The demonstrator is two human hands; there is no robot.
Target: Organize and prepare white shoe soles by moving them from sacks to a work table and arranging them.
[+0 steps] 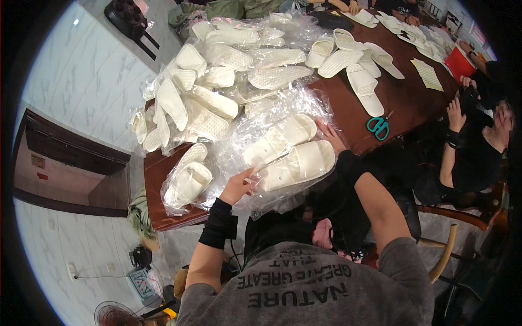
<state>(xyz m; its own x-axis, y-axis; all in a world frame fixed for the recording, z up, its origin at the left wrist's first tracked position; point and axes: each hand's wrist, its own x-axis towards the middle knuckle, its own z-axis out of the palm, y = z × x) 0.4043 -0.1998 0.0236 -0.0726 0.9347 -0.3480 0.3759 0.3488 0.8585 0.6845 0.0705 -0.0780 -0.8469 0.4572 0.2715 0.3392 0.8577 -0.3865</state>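
1. Our left hand [237, 186] is pinched shut on the clear plastic bag [261, 136] right at the heel of a white slipper pair [291, 155].
2. Our right hand [330, 136] lies flat and open, fingers spread, on the bag's far side.
3. Everything sits on the brown bench [402, 98]; bagged slippers [206, 98] are piled just behind, teal scissors [379, 126] off to the right.

The right hand [328, 135] is half hidden behind the clear plastic bag [283, 117]; the far slippers [405, 32] are too small and bent to make out.
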